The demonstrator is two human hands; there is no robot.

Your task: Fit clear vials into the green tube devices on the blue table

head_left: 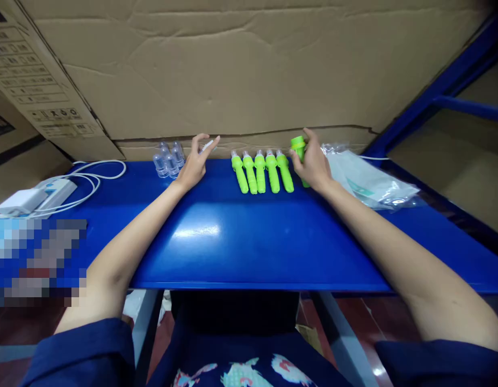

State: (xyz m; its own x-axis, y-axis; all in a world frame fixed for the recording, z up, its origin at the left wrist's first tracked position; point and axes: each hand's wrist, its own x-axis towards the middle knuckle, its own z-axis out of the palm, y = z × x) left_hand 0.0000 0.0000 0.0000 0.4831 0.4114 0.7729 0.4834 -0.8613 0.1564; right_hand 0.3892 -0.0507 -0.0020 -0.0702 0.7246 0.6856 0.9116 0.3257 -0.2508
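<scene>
My left hand (195, 164) is above the back of the table, holding a small white strip-like piece (208, 144) between its fingers. Close beside it on the left, several clear plastic bottle-shaped caps (167, 162) stand in a cluster. My right hand (312, 161) grips a lime-green handle-like tube (298, 144) with a wider round end turned up; the palm and fingers hide part of it. Between the hands lies a row of several similar lime-green tubes (261, 173), their clear tips pointing to the back.
A blue table (249, 242) runs up to a cardboard wall (232, 70). On the right is a clear plastic bag (369, 180) with pale contents. A white power strip (57, 193) and looped cable (98, 177) lie at left. A blue metal frame (426, 97) rises on the right.
</scene>
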